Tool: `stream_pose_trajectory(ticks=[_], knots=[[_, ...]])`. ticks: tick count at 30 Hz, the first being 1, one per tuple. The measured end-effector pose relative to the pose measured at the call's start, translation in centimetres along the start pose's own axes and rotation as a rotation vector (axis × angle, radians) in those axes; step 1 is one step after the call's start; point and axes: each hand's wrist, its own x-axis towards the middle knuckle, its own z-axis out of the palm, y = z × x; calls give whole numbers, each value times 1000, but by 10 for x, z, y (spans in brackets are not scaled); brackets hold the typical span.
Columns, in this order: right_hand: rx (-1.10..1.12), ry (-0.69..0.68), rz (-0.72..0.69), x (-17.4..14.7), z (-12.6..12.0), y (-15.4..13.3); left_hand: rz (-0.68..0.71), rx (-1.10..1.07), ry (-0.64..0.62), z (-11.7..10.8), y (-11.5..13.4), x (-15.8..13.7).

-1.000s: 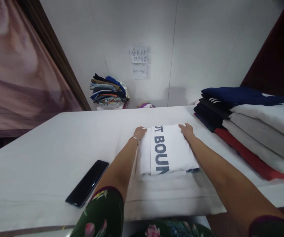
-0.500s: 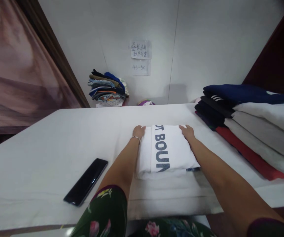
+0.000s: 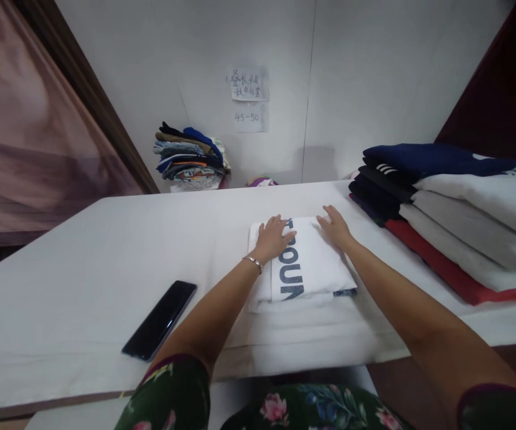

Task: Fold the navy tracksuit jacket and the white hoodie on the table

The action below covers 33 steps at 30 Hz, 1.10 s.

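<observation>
A folded white garment [image 3: 316, 263] with large dark printed letters lies flat on the white-covered table in front of me. My left hand [image 3: 273, 239], with a bracelet at the wrist, rests over the garment's left part with fingers spread, hiding some of the letters. My right hand [image 3: 335, 227] is at the garment's far right corner, its fingers apart and holding nothing. A bit of dark print shows at the near right edge of the folded garment.
A black phone [image 3: 162, 319] lies on the table [image 3: 106, 257] to the left. Folded clothes in a stack [image 3: 464, 227] stand at the right. Another clothes pile [image 3: 190, 158] is beyond the far edge, by the wall with handwritten paper signs [image 3: 249, 98].
My left hand has let go of the far left corner and moved right onto the garment. The right hand's fingers have opened off the far right edge. The view has shifted slightly.
</observation>
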Motion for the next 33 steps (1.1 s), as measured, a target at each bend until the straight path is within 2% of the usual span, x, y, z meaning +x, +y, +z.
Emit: stream_pose_trajectory(ticks=[3,5,11,17,20,23,26,28,31,33], knots=[[-82,-241,14,-11,5,0,-2,93,-132,15,5,-8],[-84,-302,64,-16,7,1,-19,126,-161,21,4,-9],[-6,-296,116,-29,-2,0,-13,126,-199,20,3,-4],[136,-245,191,-73,-28,8,-27,110,-205,20,2,-4],[353,-152,317,-100,-37,12,-35,96,-173,19,3,-5],[555,-60,432,-121,-46,13,-38,31,-48,12,7,-7],[707,-85,530,-133,-56,14,10,-72,122,0,10,-17],[766,-138,573,-138,-60,15,63,-122,190,-7,5,-29],[745,-196,541,-140,-59,21,93,-104,211,-14,-19,-55],[622,-193,419,-141,-58,28,81,-34,190,-15,-43,-74]])
